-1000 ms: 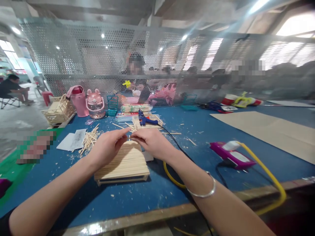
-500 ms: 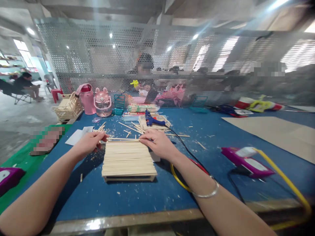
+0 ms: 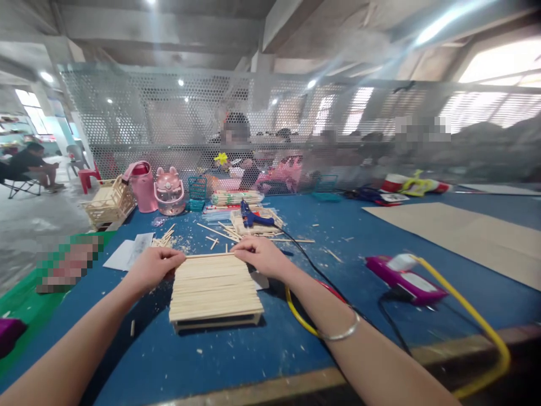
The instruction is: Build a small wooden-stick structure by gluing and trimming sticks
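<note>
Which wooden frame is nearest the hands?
The slatted frame, left hand and right hand at its far edge; the leftmost frame and frame under the glue gun are farther.

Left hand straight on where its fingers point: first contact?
The thin stick on the far edge of the slatted panel, at the left hand's fingertips; beyond, likely the right hand, depth unclear.

Sticks (image 3: 215,285) before me: bare matt wood, ridged where they lie together. My bangle (image 3: 345,335): smooth, glossy metal. I note a plastic gun (image 3: 258,219), matt brown card (image 3: 456,231), perforated metal screen (image 3: 127,107).
</note>
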The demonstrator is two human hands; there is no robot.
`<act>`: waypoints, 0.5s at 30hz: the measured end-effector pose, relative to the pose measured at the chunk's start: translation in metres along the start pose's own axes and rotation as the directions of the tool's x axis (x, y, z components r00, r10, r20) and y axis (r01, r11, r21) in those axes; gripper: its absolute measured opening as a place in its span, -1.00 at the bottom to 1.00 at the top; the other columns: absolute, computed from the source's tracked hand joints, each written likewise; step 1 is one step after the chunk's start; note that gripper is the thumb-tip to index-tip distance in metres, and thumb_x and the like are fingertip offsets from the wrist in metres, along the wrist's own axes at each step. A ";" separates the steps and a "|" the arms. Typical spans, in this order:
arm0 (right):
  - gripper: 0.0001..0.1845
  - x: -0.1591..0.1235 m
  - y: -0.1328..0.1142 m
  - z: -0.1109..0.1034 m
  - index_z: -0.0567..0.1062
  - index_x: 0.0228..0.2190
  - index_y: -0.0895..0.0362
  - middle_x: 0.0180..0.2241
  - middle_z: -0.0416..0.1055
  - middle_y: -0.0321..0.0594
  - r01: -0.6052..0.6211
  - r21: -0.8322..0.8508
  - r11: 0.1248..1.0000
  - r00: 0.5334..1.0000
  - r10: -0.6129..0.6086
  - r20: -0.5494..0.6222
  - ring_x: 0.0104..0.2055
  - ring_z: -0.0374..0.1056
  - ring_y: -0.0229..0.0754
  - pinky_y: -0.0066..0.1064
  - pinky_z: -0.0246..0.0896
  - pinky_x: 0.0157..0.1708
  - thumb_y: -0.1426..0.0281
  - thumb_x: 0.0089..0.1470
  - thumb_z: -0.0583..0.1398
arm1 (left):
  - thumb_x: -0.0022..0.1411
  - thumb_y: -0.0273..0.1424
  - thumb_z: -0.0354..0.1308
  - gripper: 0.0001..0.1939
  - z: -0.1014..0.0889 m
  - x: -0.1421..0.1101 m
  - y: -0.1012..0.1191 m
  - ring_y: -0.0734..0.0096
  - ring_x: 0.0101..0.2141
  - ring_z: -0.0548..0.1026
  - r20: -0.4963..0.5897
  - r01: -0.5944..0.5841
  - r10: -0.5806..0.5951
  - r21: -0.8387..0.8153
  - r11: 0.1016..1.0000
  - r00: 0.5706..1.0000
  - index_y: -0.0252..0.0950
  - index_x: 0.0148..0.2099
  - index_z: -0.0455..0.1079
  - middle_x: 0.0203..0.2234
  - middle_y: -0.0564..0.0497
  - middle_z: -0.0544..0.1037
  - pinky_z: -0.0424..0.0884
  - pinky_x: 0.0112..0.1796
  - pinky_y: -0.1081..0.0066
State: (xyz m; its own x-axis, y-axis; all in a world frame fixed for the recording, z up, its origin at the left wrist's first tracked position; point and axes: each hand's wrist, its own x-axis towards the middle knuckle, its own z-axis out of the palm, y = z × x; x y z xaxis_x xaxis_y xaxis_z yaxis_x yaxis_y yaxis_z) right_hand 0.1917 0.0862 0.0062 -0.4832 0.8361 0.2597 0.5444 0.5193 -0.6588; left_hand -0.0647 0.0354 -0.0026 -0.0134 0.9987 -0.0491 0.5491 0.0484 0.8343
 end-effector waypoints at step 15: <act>-0.94 0.000 0.007 0.004 0.48 -0.55 0.23 -0.70 0.33 -0.37 -0.431 0.647 0.629 0.884 0.439 0.162 -0.67 0.22 -0.45 -0.61 0.21 -0.65 0.58 -0.16 0.21 | -0.19 -0.09 0.25 -0.58 0.000 -0.002 0.005 0.59 -0.64 0.18 0.062 0.104 -0.090 -0.259 0.960 0.994 -0.37 -0.41 0.46 -0.72 0.15 0.30 0.07 -0.59 0.53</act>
State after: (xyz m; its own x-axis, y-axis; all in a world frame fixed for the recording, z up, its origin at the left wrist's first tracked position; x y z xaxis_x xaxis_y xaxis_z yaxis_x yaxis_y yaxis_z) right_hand 0.1929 0.0887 -0.0011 -0.2989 0.9383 -0.1737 0.1073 -0.1479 -0.9832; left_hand -0.0620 0.0331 0.0013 -0.0114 0.9873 -0.1582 0.3094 0.1539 0.9384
